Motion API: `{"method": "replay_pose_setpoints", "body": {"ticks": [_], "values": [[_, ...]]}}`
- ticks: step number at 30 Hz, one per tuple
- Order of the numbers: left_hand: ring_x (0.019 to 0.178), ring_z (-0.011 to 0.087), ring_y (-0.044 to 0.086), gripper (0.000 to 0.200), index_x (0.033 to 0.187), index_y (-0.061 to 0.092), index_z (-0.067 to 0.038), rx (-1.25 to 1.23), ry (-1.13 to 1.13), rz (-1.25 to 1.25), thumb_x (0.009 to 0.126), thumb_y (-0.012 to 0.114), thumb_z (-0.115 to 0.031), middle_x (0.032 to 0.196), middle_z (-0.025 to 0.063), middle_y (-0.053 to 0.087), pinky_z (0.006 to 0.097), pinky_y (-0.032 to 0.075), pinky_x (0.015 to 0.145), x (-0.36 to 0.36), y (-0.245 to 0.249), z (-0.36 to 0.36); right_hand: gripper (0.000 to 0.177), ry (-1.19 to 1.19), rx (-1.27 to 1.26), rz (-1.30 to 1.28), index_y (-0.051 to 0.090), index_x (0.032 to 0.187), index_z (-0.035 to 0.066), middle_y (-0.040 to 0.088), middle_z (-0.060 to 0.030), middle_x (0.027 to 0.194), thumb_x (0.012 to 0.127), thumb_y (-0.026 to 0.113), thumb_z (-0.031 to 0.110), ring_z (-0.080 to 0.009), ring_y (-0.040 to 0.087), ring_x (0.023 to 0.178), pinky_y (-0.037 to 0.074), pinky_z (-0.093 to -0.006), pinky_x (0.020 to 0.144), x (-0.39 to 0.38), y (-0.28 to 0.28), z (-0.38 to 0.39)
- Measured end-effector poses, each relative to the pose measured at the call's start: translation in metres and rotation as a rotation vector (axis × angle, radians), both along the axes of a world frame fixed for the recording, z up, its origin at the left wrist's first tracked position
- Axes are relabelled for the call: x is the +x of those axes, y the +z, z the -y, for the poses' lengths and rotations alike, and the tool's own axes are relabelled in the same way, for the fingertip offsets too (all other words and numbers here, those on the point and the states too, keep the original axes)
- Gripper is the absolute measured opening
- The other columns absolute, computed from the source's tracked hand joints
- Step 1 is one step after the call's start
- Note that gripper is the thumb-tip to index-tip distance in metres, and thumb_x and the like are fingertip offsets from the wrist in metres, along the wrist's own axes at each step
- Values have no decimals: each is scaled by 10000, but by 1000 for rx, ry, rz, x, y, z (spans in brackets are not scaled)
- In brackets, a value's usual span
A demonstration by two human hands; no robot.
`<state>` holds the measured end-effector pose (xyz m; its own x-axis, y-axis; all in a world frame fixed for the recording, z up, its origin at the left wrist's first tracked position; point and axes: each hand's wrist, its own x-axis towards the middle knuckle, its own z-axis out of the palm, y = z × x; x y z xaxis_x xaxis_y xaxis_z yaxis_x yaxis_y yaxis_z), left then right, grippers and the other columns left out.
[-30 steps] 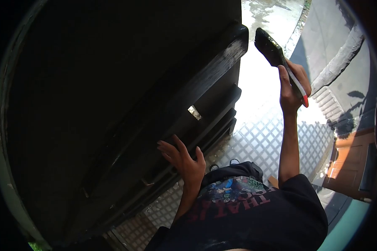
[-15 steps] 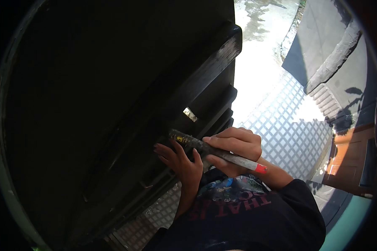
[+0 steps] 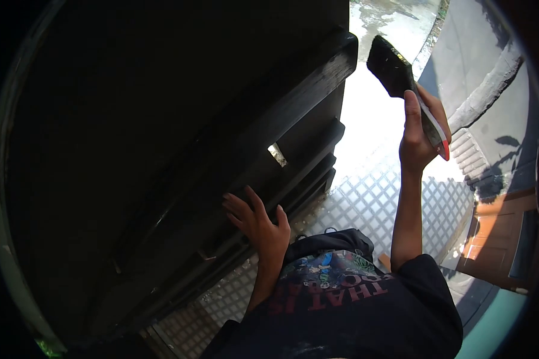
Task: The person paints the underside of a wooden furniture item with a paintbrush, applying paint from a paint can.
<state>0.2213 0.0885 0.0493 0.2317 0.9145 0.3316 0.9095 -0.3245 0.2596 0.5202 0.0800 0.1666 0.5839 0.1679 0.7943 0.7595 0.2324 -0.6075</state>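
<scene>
My right hand (image 3: pixel 418 140) is closed round the handle of a wide, flat paintbrush (image 3: pixel 390 67), raised to the right of a dark slatted wooden piece (image 3: pixel 293 105). The brush's dark bristle end points up and left, and the red tip of its handle shows below my fingers. Against the lower slats, my left hand (image 3: pixel 260 226) rests with its fingers spread and nothing in them. The top slat looks worn and lighter near its right end. Deep shadow hides much of the wood.
Patterned tiles (image 3: pixel 371 197) cover the floor, with bright sunlit concrete (image 3: pixel 365 113) beyond. An orange-brown wooden door (image 3: pixel 491 233) stands at the right, near a grey wall (image 3: pixel 461 54). A black bag-like thing (image 3: pixel 341 240) is at my waist.
My right hand has swung the paintbrush up and right, away from the slats by my left hand. The left hand has stayed nearly in place.
</scene>
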Motion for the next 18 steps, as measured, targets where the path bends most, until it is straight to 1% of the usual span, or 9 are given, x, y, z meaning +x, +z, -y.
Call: {"method": "replay_pose_setpoints", "body": {"ticks": [1,3,6,8,11,13,15,16,18], "values": [[1507,580,57,863,1604,212,-21,3,1,4,920,653,-307,1628,385,17,718,188,1155,0,0,0,237,-5,13,-36,717,1098,-51,739,-120,931,975,673,147,-166,695,773,539,-277,678,-8,5,5],[1523,552,34,873,1609,197,-30,9,-2,10,918,663,-289,1641,365,-3,707,194,1159,1,-1,1,243,12,-43,173,717,1099,-54,731,-141,908,968,673,146,-196,704,767,540,-286,682,-37,11,9],[1491,604,87,818,1593,252,-22,5,-6,20,936,635,-323,1617,401,42,729,208,1144,1,-2,0,318,286,-21,349,719,1106,-73,719,-162,871,842,790,89,-220,710,720,552,-277,612,-108,7,11],[1492,601,89,787,1588,267,-20,-24,6,-13,957,606,-348,1615,401,53,727,211,1145,0,-4,0,356,486,117,411,724,1121,-60,724,-160,879,827,812,120,-205,707,687,554,-274,564,-133,-1,8],[1495,592,97,774,1583,276,-14,22,-46,56,968,589,-365,1613,402,65,721,208,1150,-4,-11,1,349,959,80,307,734,1099,-50,730,-164,894,826,818,150,-187,702,667,548,-272,533,-139,6,18],[1498,584,105,775,1582,278,-10,85,-100,147,969,587,-369,1612,402,71,717,203,1155,-6,-12,0,322,878,159,303,739,1065,-55,724,-161,872,804,825,113,-192,696,609,555,-264,512,-132,14,9],[1513,564,67,828,1595,237,-20,18,-27,38,937,637,-323,1629,380,36,704,204,1160,-2,-4,1,303,738,129,279,740,1055,-54,714,-158,846,801,820,91,-191,686,589,540,-261,492,-111,13,-2],[1520,554,48,859,1602,217,-25,-14,9,-17,921,661,-300,1637,369,19,698,204,1162,0,1,2,304,609,21,232,735,1059,-56,713,-162,843,808,817,94,-198,696,629,534,-268,518,-95,8,0],[1518,560,40,858,1602,213,-23,-6,4,-15,923,659,-299,1636,372,4,699,205,1163,-1,0,-2,283,416,120,193,732,1064,-60,719,-162,850,841,804,99,-201,706,689,538,-275,609,-73,-11,-6]]}}
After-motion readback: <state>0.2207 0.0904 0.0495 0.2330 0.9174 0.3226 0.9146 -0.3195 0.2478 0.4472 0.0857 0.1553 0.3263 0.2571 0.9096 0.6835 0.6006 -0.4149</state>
